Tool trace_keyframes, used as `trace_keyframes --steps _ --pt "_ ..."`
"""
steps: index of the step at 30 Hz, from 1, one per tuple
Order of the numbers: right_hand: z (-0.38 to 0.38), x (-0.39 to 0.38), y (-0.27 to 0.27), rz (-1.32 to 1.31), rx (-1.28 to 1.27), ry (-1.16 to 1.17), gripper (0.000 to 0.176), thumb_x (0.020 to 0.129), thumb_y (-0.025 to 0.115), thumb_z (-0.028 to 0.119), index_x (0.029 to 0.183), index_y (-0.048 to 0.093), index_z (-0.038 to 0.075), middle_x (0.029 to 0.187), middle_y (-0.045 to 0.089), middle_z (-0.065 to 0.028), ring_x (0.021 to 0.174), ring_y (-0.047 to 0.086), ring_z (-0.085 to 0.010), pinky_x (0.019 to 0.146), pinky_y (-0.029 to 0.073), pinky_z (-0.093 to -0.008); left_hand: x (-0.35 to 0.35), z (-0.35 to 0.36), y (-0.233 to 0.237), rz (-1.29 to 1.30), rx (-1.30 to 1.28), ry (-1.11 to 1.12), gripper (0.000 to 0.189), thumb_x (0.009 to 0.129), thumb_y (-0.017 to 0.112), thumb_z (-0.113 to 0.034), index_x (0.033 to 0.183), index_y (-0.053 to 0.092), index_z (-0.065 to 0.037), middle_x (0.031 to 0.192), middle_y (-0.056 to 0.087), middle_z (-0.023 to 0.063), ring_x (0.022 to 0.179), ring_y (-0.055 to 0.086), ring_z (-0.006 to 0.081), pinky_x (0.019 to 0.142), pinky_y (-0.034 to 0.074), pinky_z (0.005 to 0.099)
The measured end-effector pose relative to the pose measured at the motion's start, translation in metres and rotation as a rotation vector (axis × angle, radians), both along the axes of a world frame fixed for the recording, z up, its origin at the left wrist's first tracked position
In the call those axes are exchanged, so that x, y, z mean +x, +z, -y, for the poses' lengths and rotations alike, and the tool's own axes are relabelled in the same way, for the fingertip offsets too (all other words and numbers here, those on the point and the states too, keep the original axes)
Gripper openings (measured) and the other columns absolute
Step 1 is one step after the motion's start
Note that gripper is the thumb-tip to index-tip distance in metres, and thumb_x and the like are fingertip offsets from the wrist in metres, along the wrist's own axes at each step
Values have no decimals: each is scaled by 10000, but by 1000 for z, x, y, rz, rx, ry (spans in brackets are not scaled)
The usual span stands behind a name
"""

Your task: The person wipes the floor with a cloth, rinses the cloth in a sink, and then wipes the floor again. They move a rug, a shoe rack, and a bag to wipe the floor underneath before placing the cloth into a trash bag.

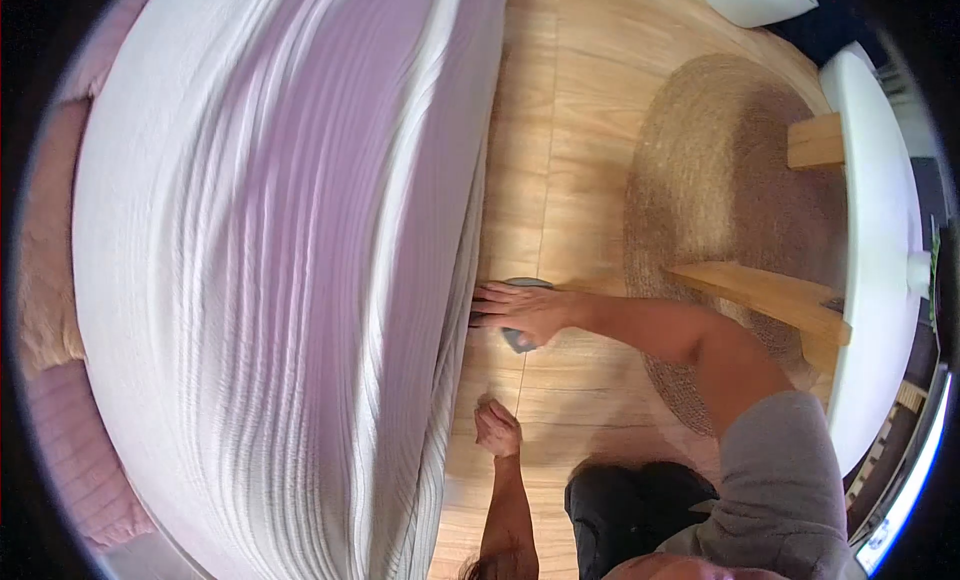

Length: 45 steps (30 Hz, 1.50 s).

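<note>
Over the wooden floor [580, 200], beside the hanging edge of a striped white cover [300, 280], my right hand [525, 312] grips a dark grey object [522, 341] from above. Its fingers reach left toward the cloth and hide most of the object, so its full shape cannot be made out. Nearer my body, my left hand [498, 428] is closed with its fingers curled, at the floor near the cover's edge. Nothing shows in it.
A round woven rug [690, 170] lies to the right under a white table [875, 250] with wooden legs [760, 295]. A white pot [750, 0] stands at the top right. Pink and tan cushions [85, 450] line the far left.
</note>
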State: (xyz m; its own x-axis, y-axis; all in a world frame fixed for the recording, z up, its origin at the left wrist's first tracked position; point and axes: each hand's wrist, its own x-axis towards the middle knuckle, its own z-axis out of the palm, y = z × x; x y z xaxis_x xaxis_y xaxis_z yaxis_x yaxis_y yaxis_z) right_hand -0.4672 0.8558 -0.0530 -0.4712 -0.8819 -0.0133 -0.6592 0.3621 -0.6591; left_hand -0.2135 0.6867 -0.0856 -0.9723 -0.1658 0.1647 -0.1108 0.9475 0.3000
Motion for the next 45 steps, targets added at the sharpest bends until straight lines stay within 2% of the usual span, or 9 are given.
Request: trace_keyframes --steps 5,7,10,17,24,30,35,41,45 --pt "-112 -67 -3 21 -243 -636 452 872 590 217 1279 491 47 1422 381 -207 1314 343 -390 1089 265 -522 -3 -7 4 -12 22 74 105 927 517 -92 932 553 7 864 610 188 701 610 363 587 509 435" --pt "-130 -106 -30 -504 252 -1181 478 914 527 232 1321 434 1 1465 290 -223 1350 260 -409 1124 201 -508 -18 -14 2 -64 19 84 120 933 521 -109 925 562 4 847 616 181 697 616 352 579 507 437" --pt "-121 -129 -13 -409 335 -1405 506 929 486 246 1337 402 -41 1473 246 -249 1367 213 -421 1138 155 -505 -76 -33 16 20 297 18 190 949 525 -188 926 587 -10 749 602 189 640 601 348 545 484 432" --pt "-167 -176 -15 -488 227 -1181 504 918 504 254 1336 426 -17 1472 269 -232 1368 228 -409 1143 157 -491 -344 -106 22 46 387 -324 286 980 439 -200 820 506 27 726 504 229 648 503 386 614 408 461" --pt "-278 -325 -60 -647 367 -1484 489 928 467 269 1337 438 3 1434 341 -248 1324 312 -420 1102 238 -489 -364 -104 19 56 62 -319 177 914 477 -98 763 506 -9 713 503 228 676 519 416 628 391 487" --pt "-342 -437 -56 -527 393 -2053 598 943 343 471 1395 410 85 1466 304 -242 1374 241 -400 1123 110 -549 -339 -65 -69 -305 -2100 -1012 189 965 421 -96 970 553 40 915 584 236 840 555 402 728 444 472" --pt "-188 -495 -7 -418 247 -1472 589 886 459 506 1293 539 88 1441 391 -153 1334 339 -319 1081 270 -463 -352 -95 -23 91 -138 -420 199 963 424 -123 838 497 13 790 530 166 699 520 319 655 452 405" --pt "-63 -445 -13 -153 -118 -1155 498 886 506 429 1232 585 80 1378 463 -137 1272 416 -304 1026 370 -418 -324 -77 -90 262 369 -259 154 938 452 -66 993 525 58 901 534 257 885 541 397 746 465 451" --pt "-15 -376 -39 -20 -106 -887 461 888 518 391 1218 591 78 1345 491 -136 1245 440 -310 1013 388 -406 -363 -102 -6 141 -5 -334 149 931 474 -80 911 517 61 795 506 250 774 529 394 658 431 454"
